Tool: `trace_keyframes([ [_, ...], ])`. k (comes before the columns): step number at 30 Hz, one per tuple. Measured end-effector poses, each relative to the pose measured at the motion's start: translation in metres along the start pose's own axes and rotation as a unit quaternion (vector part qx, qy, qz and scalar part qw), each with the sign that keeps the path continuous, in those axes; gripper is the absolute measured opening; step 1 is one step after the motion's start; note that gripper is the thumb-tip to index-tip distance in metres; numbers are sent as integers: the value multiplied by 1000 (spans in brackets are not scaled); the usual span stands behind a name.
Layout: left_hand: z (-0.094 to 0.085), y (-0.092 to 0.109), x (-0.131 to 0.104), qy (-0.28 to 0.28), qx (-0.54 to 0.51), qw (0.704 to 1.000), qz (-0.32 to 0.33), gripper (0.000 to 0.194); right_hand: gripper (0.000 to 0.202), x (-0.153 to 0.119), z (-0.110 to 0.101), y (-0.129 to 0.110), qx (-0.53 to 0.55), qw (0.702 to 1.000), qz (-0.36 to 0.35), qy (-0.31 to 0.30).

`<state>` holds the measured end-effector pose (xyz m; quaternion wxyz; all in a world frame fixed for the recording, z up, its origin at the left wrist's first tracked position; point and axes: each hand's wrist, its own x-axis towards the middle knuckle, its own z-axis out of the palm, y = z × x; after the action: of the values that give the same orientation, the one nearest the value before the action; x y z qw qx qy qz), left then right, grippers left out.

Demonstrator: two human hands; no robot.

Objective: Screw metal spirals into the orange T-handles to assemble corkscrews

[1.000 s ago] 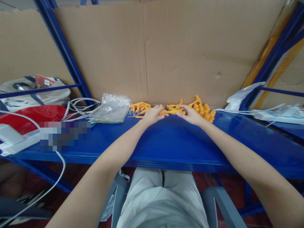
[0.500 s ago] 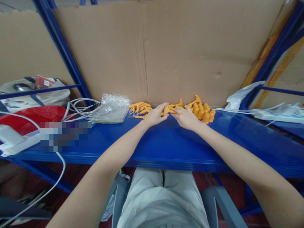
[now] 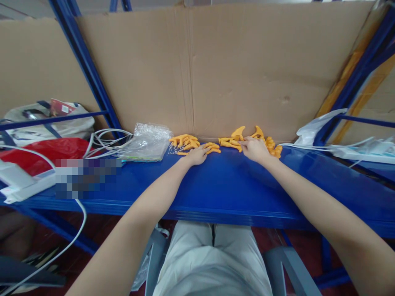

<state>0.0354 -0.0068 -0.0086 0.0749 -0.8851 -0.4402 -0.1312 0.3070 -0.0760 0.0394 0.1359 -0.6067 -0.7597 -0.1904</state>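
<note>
My left hand (image 3: 196, 156) is closed at the near end of an orange hand-shaped piece (image 3: 212, 147) with finger-like prongs, low over the blue table. Just behind and left of it lie another orange hand-shaped piece (image 3: 184, 140) and a cluster of small metal rings or chain links (image 3: 175, 149). My right hand (image 3: 255, 149) has its fingers stretched leftward, their tips touching the end of an orange pronged piece (image 3: 230, 142). Behind that piece rises an orange curved, horn-like piece (image 3: 238, 132). Several orange rounded pieces (image 3: 273, 149) are partly hidden by my right hand.
A tall cardboard panel (image 3: 228, 74) backs the blue table (image 3: 222, 189). Left are a clear plastic bag (image 3: 148, 144), white cables (image 3: 108, 137), a red bag (image 3: 58, 152) and a power strip (image 3: 27, 185). White cables and a white item (image 3: 364, 150) lie right.
My hands were close together over the orange pieces in the middle. They have moved apart, the left going left with the hand-shaped piece, the right shifting right over the rounded pieces.
</note>
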Motion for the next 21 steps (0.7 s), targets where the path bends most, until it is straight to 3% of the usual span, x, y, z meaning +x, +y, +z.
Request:
trace_keyframes([
  [5,-11,11,-2,-5,-8,1000,-20,43,44,15,-7,-7,-4,999,22,-37],
  [10,-20,25,-6,3,-9,1000,-28,27,45,45,-4,-18,13,1000,3,-21],
  [17,-24,32,-6,13,-39,999,-14,18,47,96,12,-46,140,989,-44,3],
  [21,-27,32,-7,-2,-37,999,-6,19,50,116,20,-64,205,977,-48,-23],
])
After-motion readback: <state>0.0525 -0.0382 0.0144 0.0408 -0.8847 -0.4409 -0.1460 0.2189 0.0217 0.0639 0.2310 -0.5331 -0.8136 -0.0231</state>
